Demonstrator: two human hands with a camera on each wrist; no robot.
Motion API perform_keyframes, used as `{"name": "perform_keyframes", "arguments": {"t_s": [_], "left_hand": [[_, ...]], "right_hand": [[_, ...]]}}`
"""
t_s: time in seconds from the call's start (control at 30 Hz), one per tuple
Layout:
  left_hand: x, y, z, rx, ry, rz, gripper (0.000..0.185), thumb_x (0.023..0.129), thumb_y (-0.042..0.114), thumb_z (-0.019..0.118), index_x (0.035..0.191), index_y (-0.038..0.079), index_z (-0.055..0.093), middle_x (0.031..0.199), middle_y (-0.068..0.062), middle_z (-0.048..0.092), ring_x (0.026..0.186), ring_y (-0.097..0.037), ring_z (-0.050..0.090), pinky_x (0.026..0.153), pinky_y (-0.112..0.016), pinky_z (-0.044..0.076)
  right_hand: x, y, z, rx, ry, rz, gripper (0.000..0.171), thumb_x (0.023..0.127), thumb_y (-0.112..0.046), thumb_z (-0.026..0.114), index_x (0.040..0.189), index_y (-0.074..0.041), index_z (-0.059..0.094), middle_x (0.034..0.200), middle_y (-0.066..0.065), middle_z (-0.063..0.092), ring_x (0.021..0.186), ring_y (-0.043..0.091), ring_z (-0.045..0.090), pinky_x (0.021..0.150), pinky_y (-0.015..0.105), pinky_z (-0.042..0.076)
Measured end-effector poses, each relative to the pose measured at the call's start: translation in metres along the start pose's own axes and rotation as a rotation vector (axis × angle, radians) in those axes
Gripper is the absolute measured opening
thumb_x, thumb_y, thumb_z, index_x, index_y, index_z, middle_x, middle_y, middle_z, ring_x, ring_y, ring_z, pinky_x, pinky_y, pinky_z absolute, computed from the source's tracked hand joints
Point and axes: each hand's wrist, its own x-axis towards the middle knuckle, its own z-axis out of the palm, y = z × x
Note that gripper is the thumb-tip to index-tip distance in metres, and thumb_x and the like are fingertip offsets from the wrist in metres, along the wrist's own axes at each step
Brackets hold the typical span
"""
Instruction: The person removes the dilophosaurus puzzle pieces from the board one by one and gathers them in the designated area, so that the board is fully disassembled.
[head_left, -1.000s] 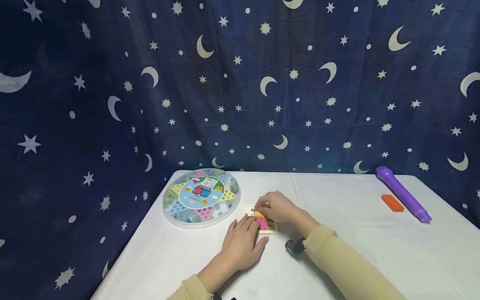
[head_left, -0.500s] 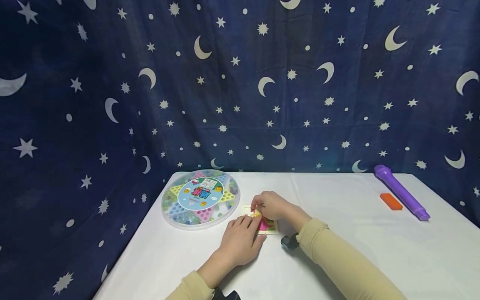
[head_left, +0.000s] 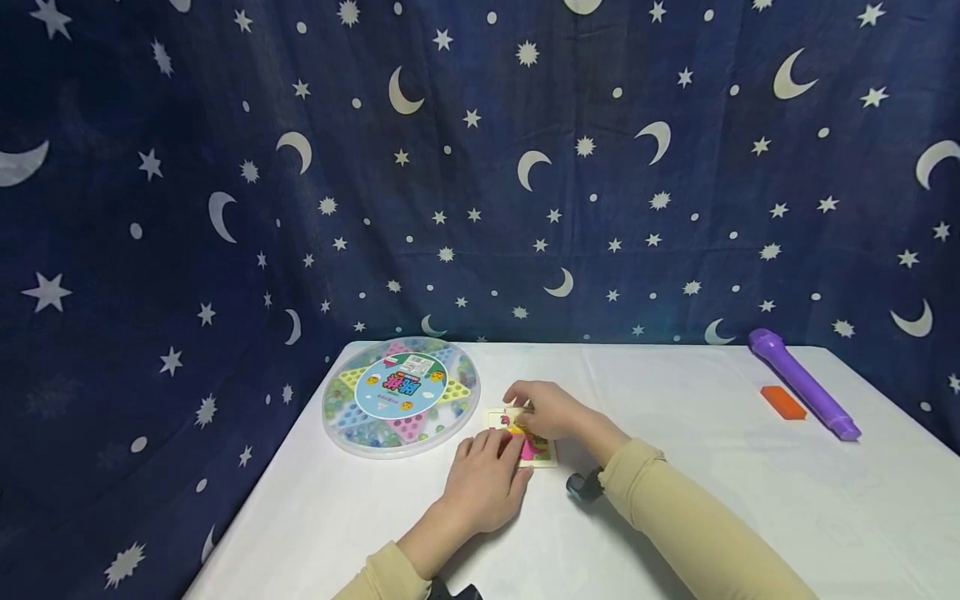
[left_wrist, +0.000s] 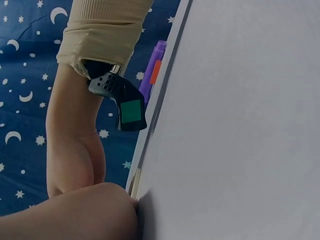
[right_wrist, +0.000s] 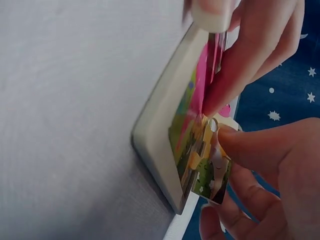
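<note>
Counts on the white table (head_left: 712, 467): one round clear case of marbles (head_left: 401, 395), Chinese checkers board inside. One small framed jigsaw tray (head_left: 537, 450), one loose puzzle piece (right_wrist: 212, 170) at its edge. One purple flashlight (head_left: 802, 383). One orange eraser (head_left: 783, 402). Two hands, left hand (head_left: 483, 483) and right hand (head_left: 547, 410), two beige sleeves. One black wrist device (head_left: 583, 486) in the head view.

A white counter (head_left: 675, 500) carries a round clear game case (head_left: 401, 396) at ten o'clock, with a small picture puzzle tray (head_left: 534, 452) lying just beside it at the centre. At two o'clock, well apart, lie a purple torch (head_left: 804, 383) and an orange block (head_left: 783, 402).
</note>
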Motion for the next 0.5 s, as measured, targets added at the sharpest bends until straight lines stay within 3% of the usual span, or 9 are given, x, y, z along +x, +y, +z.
{"name": "perform_keyframes", "arguments": {"t_s": [0.23, 0.5], "left_hand": [[0.0004, 0.0017, 0.0034, 0.004, 0.014, -0.007, 0.050, 0.096, 0.043, 0.038, 0.135, 0.014, 0.047, 0.126, -0.006, 0.046, 0.122, -0.026, 0.037, 0.096, -0.048, 0.031], [-0.0011, 0.0010, 0.0031, 0.010, 0.008, -0.008, 0.049, 0.096, 0.043, 0.038, 0.134, 0.014, 0.047, 0.127, -0.006, 0.046, 0.122, -0.026, 0.037, 0.096, -0.049, 0.031]], "right_hand": [[-0.0007, -0.0008, -0.0031, -0.019, 0.034, 0.033, 0.015, 0.084, -0.016, 0.068, 0.097, -0.024, 0.068, 0.090, -0.008, 0.063, 0.085, 0.014, 0.056, 0.084, 0.039, 0.047], [-0.0017, -0.0027, -0.0043, -0.064, 0.042, 0.039, 0.018, 0.083, -0.013, 0.069, 0.100, -0.020, 0.073, 0.095, -0.007, 0.067, 0.102, 0.021, 0.056, 0.095, 0.045, 0.039]]}}
